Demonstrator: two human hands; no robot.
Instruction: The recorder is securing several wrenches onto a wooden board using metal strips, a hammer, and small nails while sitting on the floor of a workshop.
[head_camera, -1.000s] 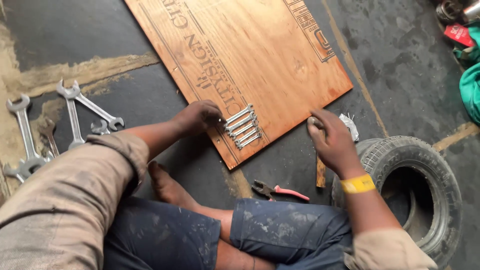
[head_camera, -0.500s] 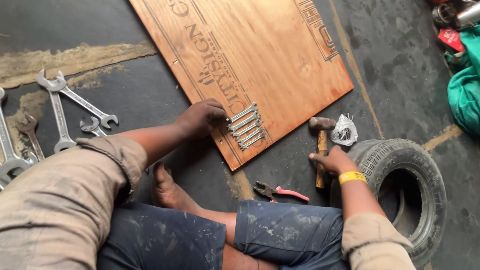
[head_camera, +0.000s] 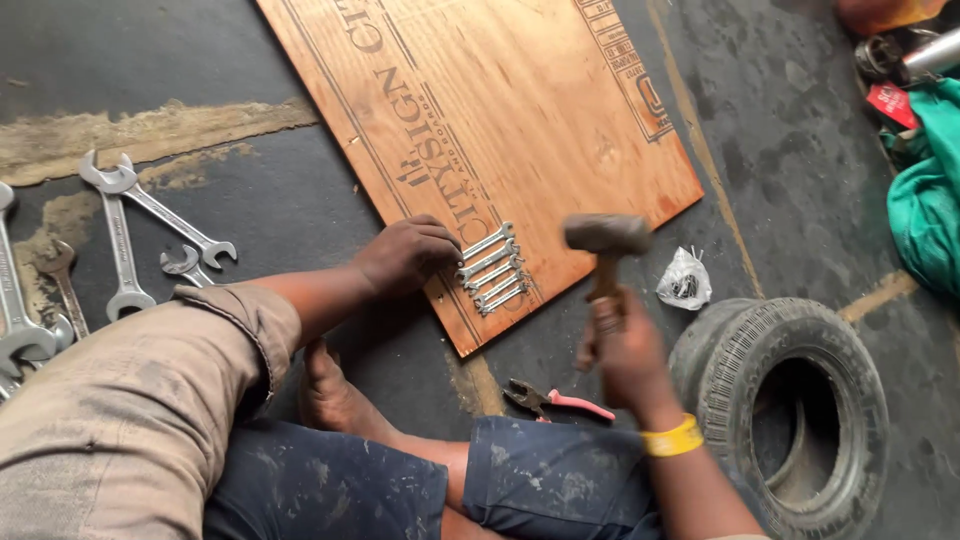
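Right hand (head_camera: 625, 355): fingers wrapped fast round the wooden handle of a hammer (head_camera: 606, 240), head raised, blurred. Pliers (head_camera: 555, 400): red grips, on the floor just left of that fist. Left hand (head_camera: 405, 255): fingers curled, tips pressed on the plywood board (head_camera: 520, 110) edge. Small spanners (head_camera: 490, 268): a row on the board, just beside those fingertips. Plastic bag (head_camera: 684, 280): right of the hammer. Tyre (head_camera: 790, 405): at the right wrist. Large spanners (head_camera: 120, 235): floor, far left.
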